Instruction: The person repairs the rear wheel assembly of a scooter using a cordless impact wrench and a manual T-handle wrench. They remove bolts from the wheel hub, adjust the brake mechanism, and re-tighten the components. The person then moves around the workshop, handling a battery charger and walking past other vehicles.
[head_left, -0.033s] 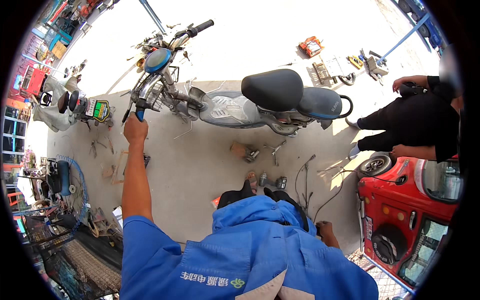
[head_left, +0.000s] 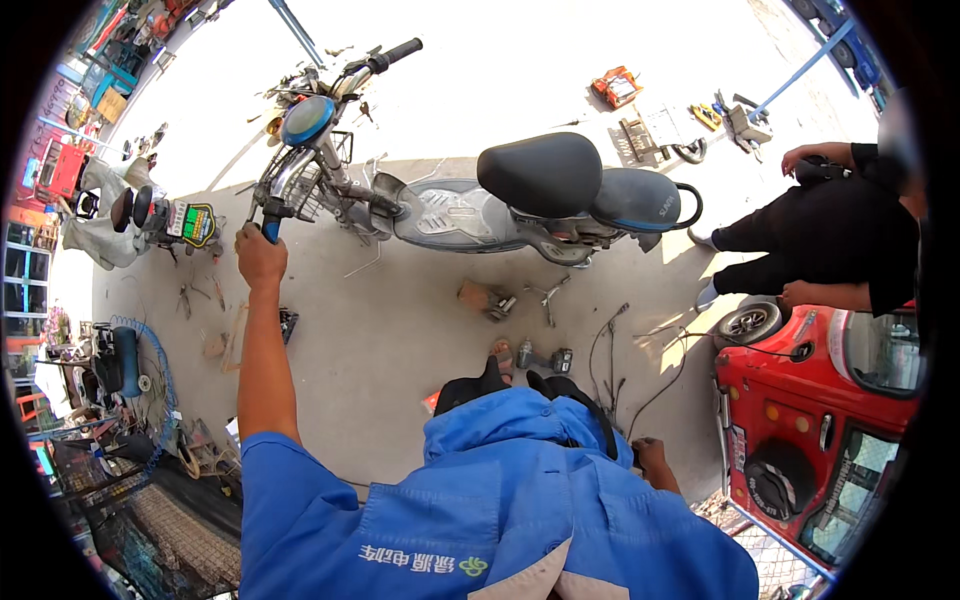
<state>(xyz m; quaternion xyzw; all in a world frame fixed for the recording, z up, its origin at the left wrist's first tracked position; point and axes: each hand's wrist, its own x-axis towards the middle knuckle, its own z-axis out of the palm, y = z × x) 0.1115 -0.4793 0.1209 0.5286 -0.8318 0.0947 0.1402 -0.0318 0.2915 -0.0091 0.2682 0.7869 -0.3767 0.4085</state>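
An electric scooter [head_left: 455, 215] stands side-on in front of me, its handlebar to the left and its black seat [head_left: 540, 173] to the right. My left hand [head_left: 261, 256] is closed round the near handlebar grip [head_left: 271, 230] with the arm stretched out. A blue-topped headlight [head_left: 307, 120] and a wire front basket [head_left: 312, 190] are just beyond that hand. The far handlebar grip [head_left: 403, 48] is untouched. Low beside my body, my right hand [head_left: 650, 458] hangs near dark cables on the ground; its fingers are mostly hidden.
A cordless power tool [head_left: 560, 360] and a metal stand [head_left: 547, 298] lie on the floor. A person in dark clothes [head_left: 810, 235] stands right, near a red vehicle [head_left: 790, 420]. Another scooter [head_left: 170, 220] is at left. Black cables [head_left: 610, 350] trail across the floor.
The whole view has shifted slightly, so the scooter and my left hand sit a little further left. My left hand keeps its hold on the handlebar grip.
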